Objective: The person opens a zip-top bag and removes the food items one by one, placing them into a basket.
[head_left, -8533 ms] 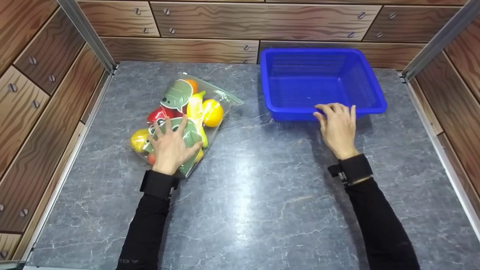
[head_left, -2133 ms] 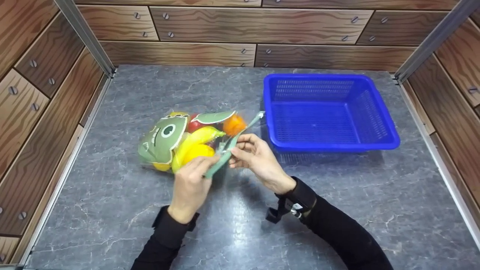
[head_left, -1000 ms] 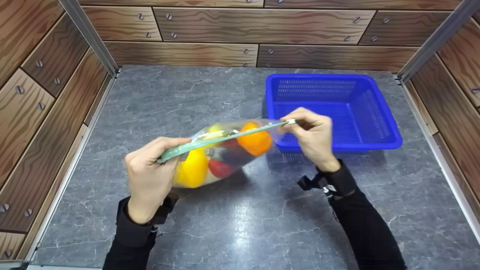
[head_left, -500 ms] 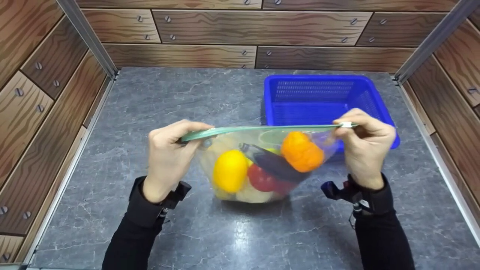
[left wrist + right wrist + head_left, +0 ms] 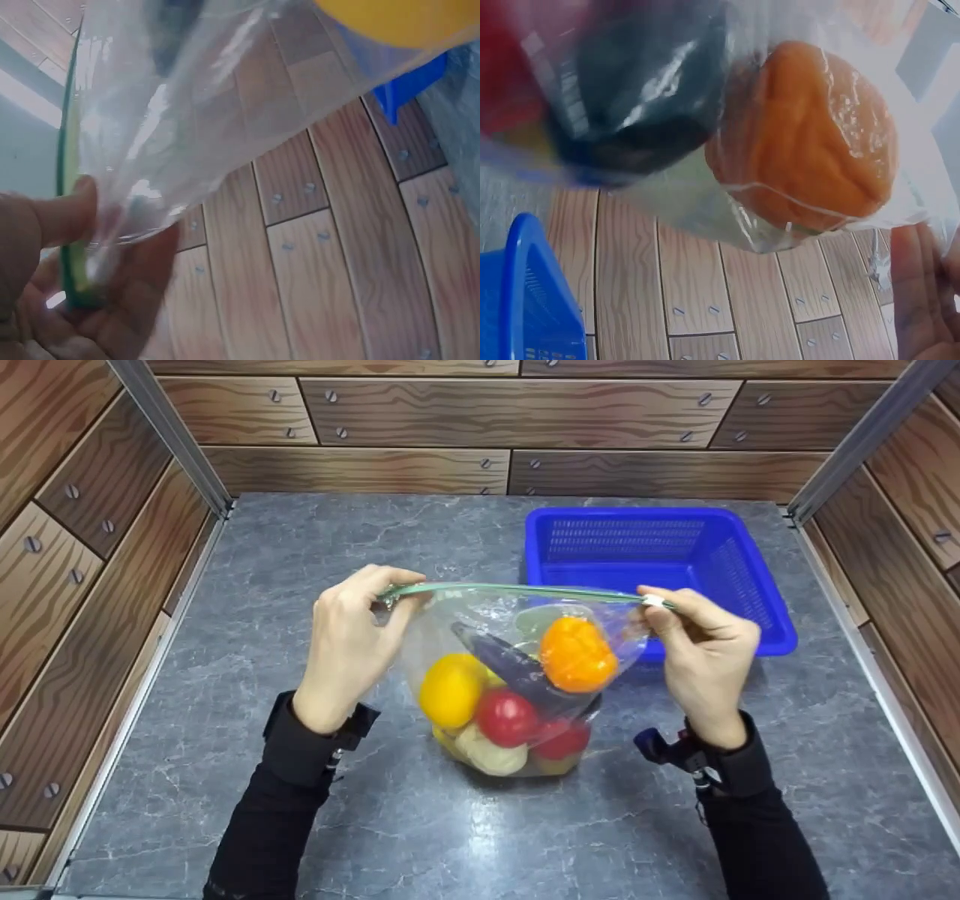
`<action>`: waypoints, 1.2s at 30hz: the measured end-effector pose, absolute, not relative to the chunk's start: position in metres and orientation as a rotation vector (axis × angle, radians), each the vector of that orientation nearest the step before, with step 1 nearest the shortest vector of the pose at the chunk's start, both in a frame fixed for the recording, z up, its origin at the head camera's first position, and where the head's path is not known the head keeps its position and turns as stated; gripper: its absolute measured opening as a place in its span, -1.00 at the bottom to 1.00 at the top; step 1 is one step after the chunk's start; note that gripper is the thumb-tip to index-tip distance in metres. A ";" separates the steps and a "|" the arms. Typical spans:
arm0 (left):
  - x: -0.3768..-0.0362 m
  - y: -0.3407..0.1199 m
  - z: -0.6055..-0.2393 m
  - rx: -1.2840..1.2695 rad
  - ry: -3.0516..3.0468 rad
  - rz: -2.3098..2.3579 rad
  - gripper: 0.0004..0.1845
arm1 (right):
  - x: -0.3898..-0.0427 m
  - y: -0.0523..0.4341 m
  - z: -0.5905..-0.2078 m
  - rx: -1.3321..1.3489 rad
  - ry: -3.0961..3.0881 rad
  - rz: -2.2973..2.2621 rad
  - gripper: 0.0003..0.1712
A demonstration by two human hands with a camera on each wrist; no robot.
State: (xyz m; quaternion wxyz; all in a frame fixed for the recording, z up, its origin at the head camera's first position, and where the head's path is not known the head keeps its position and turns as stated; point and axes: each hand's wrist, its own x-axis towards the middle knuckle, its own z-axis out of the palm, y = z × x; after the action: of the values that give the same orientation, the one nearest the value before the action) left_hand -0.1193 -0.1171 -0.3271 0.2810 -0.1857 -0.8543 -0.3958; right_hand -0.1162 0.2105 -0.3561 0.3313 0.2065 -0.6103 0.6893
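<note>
A person's black sleeves (image 5: 262,829) are reaching in from the near side, their faint pale markings at the left cuff's lower end showing too dimly to read. Both hands are grasping a transparent bag: the left hand (image 5: 349,649) is pinching one end of its green top strip (image 5: 525,590), and the right hand (image 5: 709,660) is pinching the other end beside a white slider (image 5: 653,601). The bag (image 5: 465,611) is hanging upright between them over the middle of the bench (image 5: 375,825); whether its base is touching cannot be told. Inside, a yellow fruit (image 5: 451,690), red pieces (image 5: 506,718), a dark eggplant (image 5: 510,664) and an orange fruit (image 5: 579,656) are pressing together, and a pale green printed patch (image 5: 534,619) is showing through. The gray marbled surface is stretching left to a pale metal edging (image 5: 139,701) and right to a matching one. Beyond the right hand, a blue basket (image 5: 660,513) is sitting near the back edge, partly hidden by bag and hand. Farthest off, wood-patterned panels (image 5: 517,412) are enclosing three sides, with gray posts (image 5: 174,435) standing at the corners.
</note>
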 end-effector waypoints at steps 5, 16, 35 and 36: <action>-0.108 -0.103 -0.323 -0.591 -2.313 -0.820 -0.57 | -0.115 0.199 -0.362 0.570 -1.717 1.700 -0.81; -0.097 -0.042 -0.322 -0.976 -2.215 -0.654 -0.54 | -0.114 0.188 -0.368 0.537 -1.627 1.847 -0.85; -0.105 -0.014 -0.324 -1.051 -2.134 -0.483 -0.83 | -0.112 0.175 -0.376 0.731 -1.732 1.814 -0.89; -0.105 -0.014 -0.324 -1.054 -2.140 -0.478 -0.85 | -0.112 0.175 -0.376 0.734 -1.734 1.818 -0.90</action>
State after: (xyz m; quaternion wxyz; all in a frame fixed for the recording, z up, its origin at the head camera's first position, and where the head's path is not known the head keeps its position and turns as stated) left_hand -0.1053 -0.0143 -0.3239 0.3469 -0.4061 -0.8251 -0.1844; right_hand -0.1123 0.1753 -0.3759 0.2589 0.2709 -0.6398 0.6710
